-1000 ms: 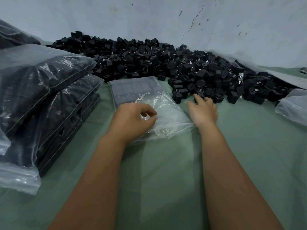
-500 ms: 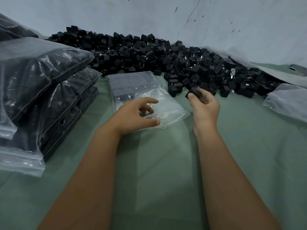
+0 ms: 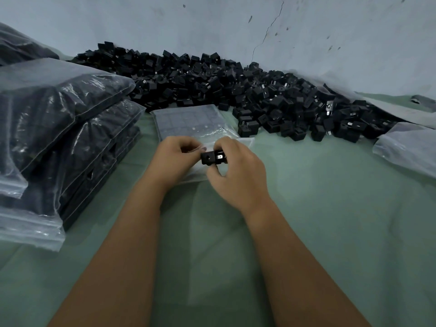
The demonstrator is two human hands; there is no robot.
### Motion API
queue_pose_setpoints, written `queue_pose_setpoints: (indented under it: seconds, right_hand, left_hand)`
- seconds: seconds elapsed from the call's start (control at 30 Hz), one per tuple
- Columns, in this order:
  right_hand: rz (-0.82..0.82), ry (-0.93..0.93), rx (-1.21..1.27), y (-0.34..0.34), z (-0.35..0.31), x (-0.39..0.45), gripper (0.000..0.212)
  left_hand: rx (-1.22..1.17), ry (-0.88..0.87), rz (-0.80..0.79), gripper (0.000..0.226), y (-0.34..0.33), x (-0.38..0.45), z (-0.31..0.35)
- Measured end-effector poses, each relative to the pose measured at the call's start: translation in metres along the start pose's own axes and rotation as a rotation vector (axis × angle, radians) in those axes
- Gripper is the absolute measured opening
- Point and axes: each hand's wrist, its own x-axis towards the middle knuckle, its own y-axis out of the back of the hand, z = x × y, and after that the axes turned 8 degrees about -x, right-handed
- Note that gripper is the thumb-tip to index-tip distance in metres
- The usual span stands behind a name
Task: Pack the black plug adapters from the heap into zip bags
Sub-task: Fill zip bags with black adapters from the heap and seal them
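A long heap of black plug adapters point(image 3: 236, 90) lies against the wall at the back. In front of it a clear zip bag point(image 3: 191, 121) lies flat, its far half filled with rows of adapters. My left hand point(image 3: 172, 161) pinches the bag's near edge at the opening. My right hand point(image 3: 236, 171) holds one black adapter point(image 3: 212, 157) between thumb and fingers, right at that opening, close to my left fingers. Both hands hide the bag's mouth.
Filled zip bags point(image 3: 59, 128) are stacked at the left, one pile reaching the left edge. Empty clear bags point(image 3: 408, 147) lie at the right. A green cloth point(image 3: 330, 208) covers the work surface; a cracked pale wall point(image 3: 259, 31) stands behind.
My right hand took an adapter from the heap's near edge and carried it left to the bag's mouth. My left hand shifted to pinch the bag's edge.
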Motion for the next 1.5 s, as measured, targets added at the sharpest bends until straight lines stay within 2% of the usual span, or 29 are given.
queue_pose_setpoints:
  seconds: [0.1, 0.2, 0.33, 0.5, 0.57, 0.67, 0.77, 0.87, 1.0, 1.13, 1.2, 1.33, 1.5]
  right_hand:
    - [-0.103, 0.03, -0.2, -0.006, 0.004, 0.002, 0.025]
    - [-0.114, 0.036, -0.315, -0.009, 0.004, 0.002, 0.025]
    - [-0.127, 0.013, -0.277, -0.01, 0.003, 0.002, 0.03]
    - [-0.184, 0.002, -0.266, -0.012, 0.004, 0.003, 0.021]
    - [-0.226, -0.03, -0.284, -0.013, 0.006, 0.003, 0.009]
    - [-0.213, -0.089, -0.258, -0.012, 0.003, 0.003, 0.02]
    - [-0.159, -0.118, -0.148, -0.009, -0.004, 0.003, 0.016]
    - [-0.211, -0.101, -0.046, -0.009, -0.008, 0.003, 0.016]
    - [-0.293, -0.077, -0.101, -0.014, -0.007, 0.002, 0.031]
    - [-0.361, -0.07, -0.165, -0.015, -0.004, 0.004, 0.028]
    - [-0.407, -0.041, -0.212, -0.014, -0.005, 0.005, 0.033]
    - [-0.364, -0.062, -0.221, -0.014, -0.005, 0.008, 0.035]
    - [-0.405, -0.068, -0.212, -0.015, -0.005, 0.004, 0.028]
  left_hand:
    - [-0.089, 0.006, 0.089, 0.013, 0.0, 0.001, 0.001]
    - [-0.157, -0.014, 0.08, 0.011, -0.001, -0.001, 0.007]
    - [-0.271, -0.108, -0.019, 0.013, 0.0, -0.005, 0.017]
    - [-0.35, -0.12, -0.098, 0.01, 0.003, -0.006, 0.019]
    - [-0.36, -0.119, -0.027, 0.011, 0.003, -0.005, 0.019]
    - [-0.343, -0.086, 0.223, 0.032, 0.004, -0.001, 0.012]
    - [-0.376, -0.027, 0.471, 0.04, 0.006, 0.006, 0.004]
    - [-0.417, 0.069, 0.568, 0.042, 0.008, 0.014, -0.003]
    - [-0.411, 0.13, 0.502, 0.04, 0.008, 0.018, -0.006]
    - [-0.437, 0.197, 0.427, 0.042, 0.003, 0.018, 0.001]
    - [-0.432, 0.207, 0.404, 0.045, 0.002, 0.018, 0.002]
    - [-0.445, 0.2, 0.409, 0.045, 0.002, 0.019, -0.002]
    - [-0.456, 0.232, 0.404, 0.043, 0.002, 0.021, -0.003]
